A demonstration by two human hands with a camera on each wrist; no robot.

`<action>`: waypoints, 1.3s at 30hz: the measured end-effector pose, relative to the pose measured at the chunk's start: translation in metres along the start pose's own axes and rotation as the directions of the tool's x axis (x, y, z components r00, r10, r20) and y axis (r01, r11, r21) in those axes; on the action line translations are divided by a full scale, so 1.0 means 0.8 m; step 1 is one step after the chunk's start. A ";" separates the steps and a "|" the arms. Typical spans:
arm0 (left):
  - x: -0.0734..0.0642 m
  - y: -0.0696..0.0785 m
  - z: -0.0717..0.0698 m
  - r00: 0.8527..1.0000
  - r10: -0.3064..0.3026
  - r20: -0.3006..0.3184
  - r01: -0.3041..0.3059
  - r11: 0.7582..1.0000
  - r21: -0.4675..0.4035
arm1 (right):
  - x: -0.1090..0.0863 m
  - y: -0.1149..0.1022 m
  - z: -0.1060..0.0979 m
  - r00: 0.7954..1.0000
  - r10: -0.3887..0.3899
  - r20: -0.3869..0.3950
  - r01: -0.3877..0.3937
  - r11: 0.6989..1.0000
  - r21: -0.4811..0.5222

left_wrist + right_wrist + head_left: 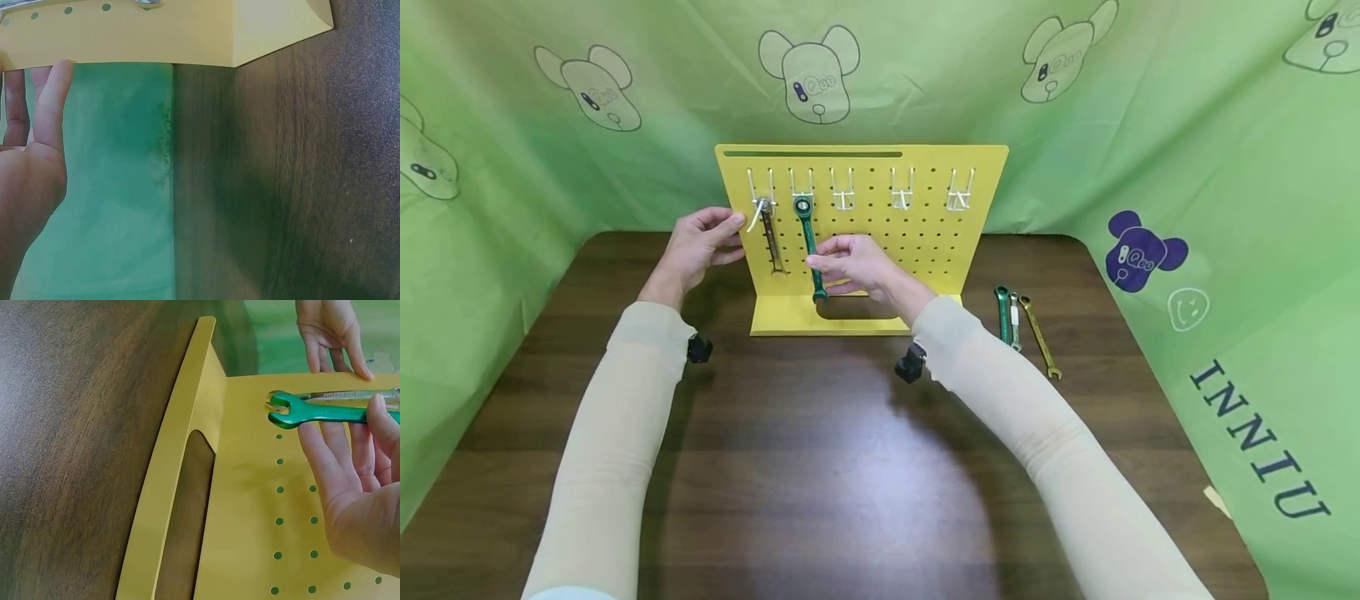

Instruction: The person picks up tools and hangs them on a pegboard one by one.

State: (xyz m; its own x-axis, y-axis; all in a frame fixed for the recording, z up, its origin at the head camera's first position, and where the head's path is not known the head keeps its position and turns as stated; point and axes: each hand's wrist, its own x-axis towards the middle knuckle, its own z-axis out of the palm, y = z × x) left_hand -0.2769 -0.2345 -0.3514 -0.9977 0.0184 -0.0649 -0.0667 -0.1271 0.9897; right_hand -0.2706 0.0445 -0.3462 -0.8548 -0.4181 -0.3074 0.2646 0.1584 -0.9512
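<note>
Green wrench (808,237) pinched by right hand (859,264); left hand (698,243) grips yellow board (917,240) at its edge. Best: ring (803,215) square to hook (811,180).

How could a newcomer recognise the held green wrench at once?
Find the yellow pegboard standing on the dark table. In front of its left part, the right hand holds the green wrench, beside a hanging silver wrench. Another green wrench lies on the table; only this one is held.

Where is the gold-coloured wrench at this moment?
In the head view, the gold-coloured wrench lies on the table, to the right of the yellow pegboard, with a silver wrench beside it on the left, then a green wrench.
</note>
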 end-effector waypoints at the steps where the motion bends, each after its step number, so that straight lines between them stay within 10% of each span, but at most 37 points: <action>1: 0.000 0.000 0.000 1.000 0.001 0.001 -0.001 1.000 0.004 | 0.000 0.001 0.000 1.000 -0.002 -0.002 0.002 1.000 0.003; 39: 0.000 0.000 -0.001 1.000 0.006 0.016 -0.006 1.000 -0.001 | 0.007 0.004 0.016 0.994 -0.019 -0.110 0.038 0.985 0.168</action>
State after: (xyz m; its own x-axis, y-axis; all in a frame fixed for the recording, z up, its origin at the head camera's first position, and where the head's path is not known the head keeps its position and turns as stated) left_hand -0.2772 -0.2355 -0.3513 -0.9978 0.0337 -0.0569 -0.0608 -0.1282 0.9899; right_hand -0.2685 0.0314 -0.3514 -0.9036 -0.3201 -0.2846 0.3037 -0.0104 -0.9527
